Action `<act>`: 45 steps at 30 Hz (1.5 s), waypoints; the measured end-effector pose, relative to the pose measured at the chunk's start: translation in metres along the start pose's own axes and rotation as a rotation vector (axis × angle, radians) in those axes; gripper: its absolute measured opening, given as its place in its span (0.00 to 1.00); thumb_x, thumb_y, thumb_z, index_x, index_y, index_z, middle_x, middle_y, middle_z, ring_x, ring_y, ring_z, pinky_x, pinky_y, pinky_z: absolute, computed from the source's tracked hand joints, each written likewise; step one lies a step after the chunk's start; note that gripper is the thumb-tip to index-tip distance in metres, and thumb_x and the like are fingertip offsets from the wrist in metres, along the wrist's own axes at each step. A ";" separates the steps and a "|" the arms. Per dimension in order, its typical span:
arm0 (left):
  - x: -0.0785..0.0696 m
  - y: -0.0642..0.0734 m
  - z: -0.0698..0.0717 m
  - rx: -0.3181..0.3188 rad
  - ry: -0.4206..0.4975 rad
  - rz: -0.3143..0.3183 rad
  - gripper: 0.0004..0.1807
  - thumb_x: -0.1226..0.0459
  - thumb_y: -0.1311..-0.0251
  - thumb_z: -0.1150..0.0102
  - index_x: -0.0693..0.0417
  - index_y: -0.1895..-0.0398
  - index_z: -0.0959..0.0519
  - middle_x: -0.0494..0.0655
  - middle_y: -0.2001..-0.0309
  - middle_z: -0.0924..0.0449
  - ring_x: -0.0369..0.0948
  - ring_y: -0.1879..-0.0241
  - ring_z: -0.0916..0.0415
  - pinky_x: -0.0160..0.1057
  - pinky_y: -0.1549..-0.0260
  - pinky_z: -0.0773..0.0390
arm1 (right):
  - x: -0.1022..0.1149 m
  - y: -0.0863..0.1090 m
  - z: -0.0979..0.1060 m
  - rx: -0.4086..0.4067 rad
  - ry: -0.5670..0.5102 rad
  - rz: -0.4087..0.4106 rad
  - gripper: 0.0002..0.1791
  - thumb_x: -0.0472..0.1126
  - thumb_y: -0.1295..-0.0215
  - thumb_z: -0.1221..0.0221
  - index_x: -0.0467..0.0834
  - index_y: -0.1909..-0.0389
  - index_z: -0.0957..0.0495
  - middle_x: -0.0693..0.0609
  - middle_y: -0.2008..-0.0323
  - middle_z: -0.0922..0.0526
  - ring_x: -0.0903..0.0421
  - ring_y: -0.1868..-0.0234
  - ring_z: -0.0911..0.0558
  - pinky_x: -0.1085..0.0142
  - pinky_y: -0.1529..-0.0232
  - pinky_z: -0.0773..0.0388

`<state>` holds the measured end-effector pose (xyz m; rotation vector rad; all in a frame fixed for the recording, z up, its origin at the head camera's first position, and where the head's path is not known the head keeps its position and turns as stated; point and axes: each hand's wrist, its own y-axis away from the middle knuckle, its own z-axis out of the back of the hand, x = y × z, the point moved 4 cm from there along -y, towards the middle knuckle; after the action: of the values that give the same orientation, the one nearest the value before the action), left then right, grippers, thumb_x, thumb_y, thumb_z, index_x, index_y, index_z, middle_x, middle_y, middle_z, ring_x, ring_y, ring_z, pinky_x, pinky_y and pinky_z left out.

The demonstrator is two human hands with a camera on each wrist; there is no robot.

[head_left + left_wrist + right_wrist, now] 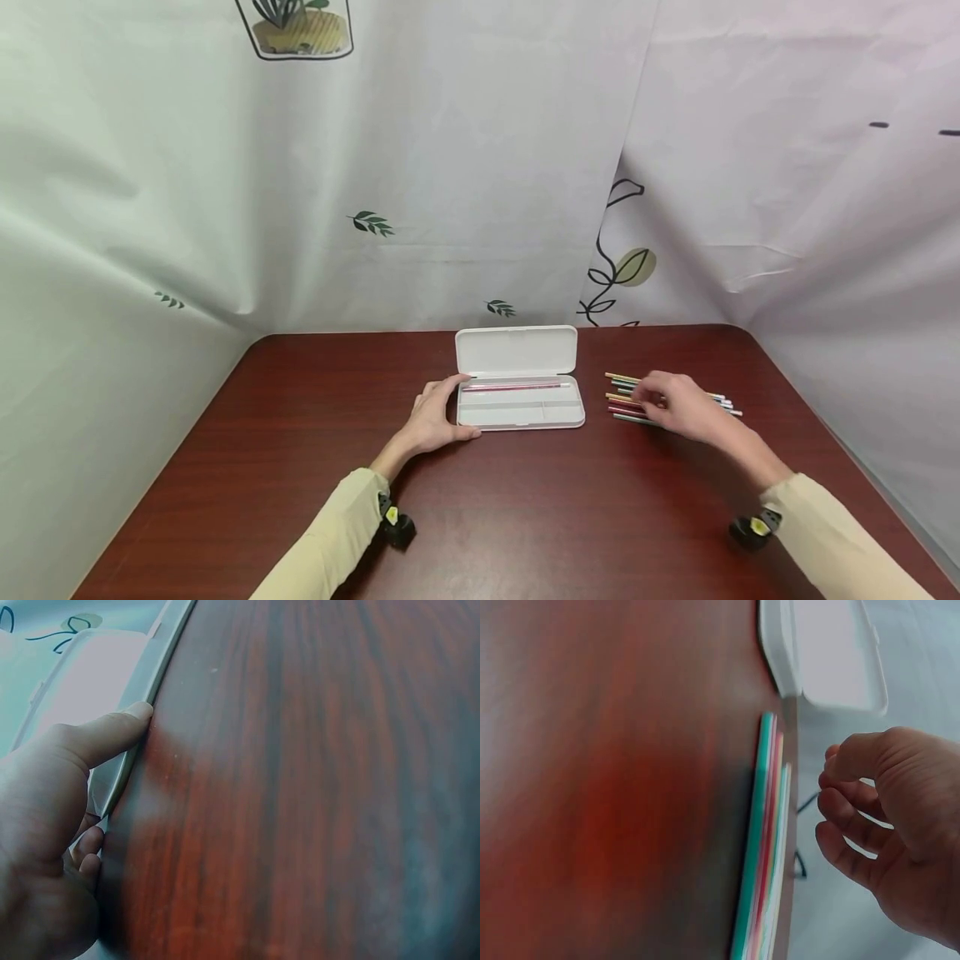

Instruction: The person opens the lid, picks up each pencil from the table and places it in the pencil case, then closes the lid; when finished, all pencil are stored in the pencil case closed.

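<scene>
White case (498,415), one, gripped by left hand (435,418), perhaps seven pencils (766,832), partly hidden, right hand (681,406) loose above them

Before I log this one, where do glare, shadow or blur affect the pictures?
Head: faint pale sheen on the near tabletop. Left wrist: bluish cast, case lid washed out, pale reflection on the tabletop beside the left hand. Right wrist: dark shadow beside the pencils, tabletop soft.

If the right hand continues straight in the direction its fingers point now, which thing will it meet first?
Most likely the coloured pencils on the table: the right hand is above them, with its fingers pointing down. The remaining gap is hard to judge.
</scene>
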<state>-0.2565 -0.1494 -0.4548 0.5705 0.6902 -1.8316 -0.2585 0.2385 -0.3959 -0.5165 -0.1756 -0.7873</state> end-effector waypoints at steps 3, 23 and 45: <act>0.000 0.001 0.000 -0.005 -0.007 -0.010 0.48 0.57 0.59 0.19 0.52 0.31 0.31 0.54 0.39 0.26 0.55 0.38 0.38 0.57 0.44 0.40 | -0.006 0.021 0.008 -0.020 0.024 -0.037 0.14 0.24 0.50 0.32 0.44 0.68 0.18 0.60 0.69 0.23 0.62 0.71 0.27 0.64 0.71 0.27; 0.000 -0.001 0.000 0.012 -0.004 0.023 0.48 0.56 0.59 0.19 0.49 0.31 0.31 0.53 0.38 0.27 0.54 0.37 0.38 0.57 0.42 0.40 | -0.031 0.096 0.023 -0.183 0.185 -0.101 0.20 0.24 0.63 0.27 0.47 0.70 0.18 0.58 0.68 0.21 0.57 0.69 0.21 0.62 0.69 0.25; -0.001 0.000 0.000 0.009 -0.012 0.016 0.48 0.56 0.59 0.19 0.51 0.31 0.31 0.53 0.38 0.27 0.54 0.37 0.38 0.57 0.42 0.40 | -0.040 0.102 0.020 -0.119 0.178 -0.160 0.18 0.24 0.60 0.28 0.45 0.69 0.18 0.59 0.69 0.22 0.62 0.70 0.24 0.61 0.70 0.25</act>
<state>-0.2564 -0.1487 -0.4544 0.5694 0.6680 -1.8225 -0.2131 0.3343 -0.4308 -0.5463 -0.0045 -0.9998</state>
